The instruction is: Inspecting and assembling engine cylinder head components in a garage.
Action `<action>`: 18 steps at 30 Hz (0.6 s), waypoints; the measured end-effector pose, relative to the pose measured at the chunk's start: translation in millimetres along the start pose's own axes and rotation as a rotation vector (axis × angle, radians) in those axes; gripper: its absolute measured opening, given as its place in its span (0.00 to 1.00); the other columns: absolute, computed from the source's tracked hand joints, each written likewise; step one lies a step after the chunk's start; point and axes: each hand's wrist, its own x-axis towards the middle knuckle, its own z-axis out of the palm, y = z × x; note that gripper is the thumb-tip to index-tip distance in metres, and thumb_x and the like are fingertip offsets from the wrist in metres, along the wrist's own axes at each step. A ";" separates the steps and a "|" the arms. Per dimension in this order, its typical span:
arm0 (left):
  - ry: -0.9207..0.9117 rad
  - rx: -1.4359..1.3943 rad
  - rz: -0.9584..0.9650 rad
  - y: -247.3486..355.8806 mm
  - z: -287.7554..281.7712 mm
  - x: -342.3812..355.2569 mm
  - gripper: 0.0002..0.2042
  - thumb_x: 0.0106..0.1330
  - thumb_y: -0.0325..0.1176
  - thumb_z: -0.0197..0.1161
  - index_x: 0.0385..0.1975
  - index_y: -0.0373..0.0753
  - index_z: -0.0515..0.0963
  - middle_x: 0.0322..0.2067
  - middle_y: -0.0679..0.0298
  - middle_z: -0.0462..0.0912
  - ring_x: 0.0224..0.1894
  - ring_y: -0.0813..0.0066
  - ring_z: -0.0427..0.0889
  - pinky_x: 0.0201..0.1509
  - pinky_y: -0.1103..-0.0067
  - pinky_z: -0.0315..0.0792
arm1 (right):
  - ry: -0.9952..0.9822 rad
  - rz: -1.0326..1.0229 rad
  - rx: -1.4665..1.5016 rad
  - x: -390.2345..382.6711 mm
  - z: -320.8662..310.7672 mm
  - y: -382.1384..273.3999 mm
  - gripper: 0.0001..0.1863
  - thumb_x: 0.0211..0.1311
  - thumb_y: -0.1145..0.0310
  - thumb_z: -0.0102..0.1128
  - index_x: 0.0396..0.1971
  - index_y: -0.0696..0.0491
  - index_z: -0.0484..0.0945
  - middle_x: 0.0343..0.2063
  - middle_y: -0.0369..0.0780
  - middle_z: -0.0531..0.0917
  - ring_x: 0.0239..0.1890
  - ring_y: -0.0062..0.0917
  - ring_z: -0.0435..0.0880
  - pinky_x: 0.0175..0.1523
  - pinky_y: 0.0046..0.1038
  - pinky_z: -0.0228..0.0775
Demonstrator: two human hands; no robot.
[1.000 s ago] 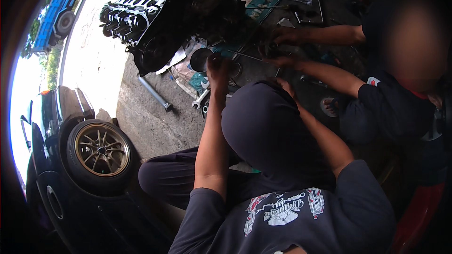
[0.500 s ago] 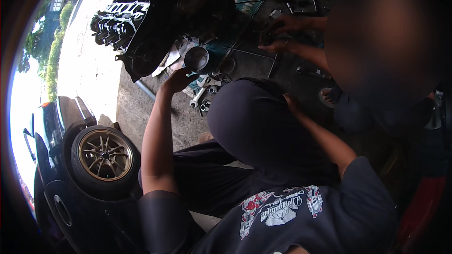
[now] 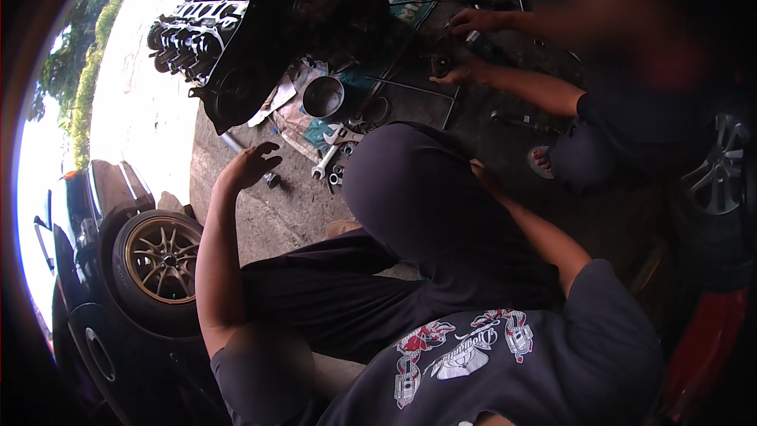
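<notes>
My left hand is over the concrete, fingers spread and slightly bent, with nothing in it. Under it lies a metal bar, partly covered by the hand. My right hand rests against the far side of my raised knee; its fingers are mostly hidden. Between the engine and my knee sits a round metal bowl. Beside it lie an adjustable wrench, an open-ended wrench and several small metal rings or sockets.
A large engine stands at the upper left. At the right a person crouches, one hand holding a small dark part. A long T-shaped bar lies between us. A car with a bronze wheel is at my left.
My left hand has pulled back from beside the bowl toward the left and nearer to me. The other person's far hand has moved away from the dark part. My right hand stays by the knee.
</notes>
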 end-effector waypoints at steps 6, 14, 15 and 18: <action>0.039 0.013 0.032 11.7 2.5 -7.9 0.24 0.70 0.49 0.59 0.58 0.39 0.75 0.53 0.49 0.80 0.52 0.52 0.81 0.57 0.67 0.73 | -0.007 0.088 0.041 3.1 -2.2 -24.4 0.11 0.69 0.65 0.53 0.42 0.55 0.79 0.42 0.47 0.80 0.48 0.43 0.80 0.53 0.39 0.73; 0.043 -0.007 0.068 15.8 6.0 2.0 0.22 0.69 0.44 0.61 0.57 0.37 0.75 0.54 0.50 0.80 0.55 0.54 0.81 0.58 0.68 0.74 | -0.192 -0.056 -0.119 1.4 1.6 0.1 0.12 0.62 0.73 0.54 0.46 0.53 0.77 0.45 0.46 0.77 0.49 0.43 0.79 0.53 0.39 0.73; 0.033 0.003 0.095 25.7 5.3 8.8 0.22 0.69 0.44 0.61 0.57 0.37 0.75 0.54 0.50 0.80 0.55 0.54 0.81 0.58 0.68 0.74 | -0.178 -0.029 -0.101 -4.1 2.0 14.1 0.13 0.60 0.74 0.54 0.46 0.53 0.76 0.45 0.46 0.77 0.49 0.43 0.79 0.53 0.39 0.73; 0.049 -0.019 0.037 7.9 6.5 -10.7 0.22 0.69 0.42 0.62 0.58 0.38 0.74 0.54 0.50 0.80 0.55 0.55 0.81 0.57 0.68 0.75 | -0.180 -0.124 -0.087 1.1 7.2 -14.6 0.12 0.62 0.73 0.52 0.45 0.55 0.76 0.41 0.46 0.77 0.46 0.42 0.80 0.51 0.37 0.73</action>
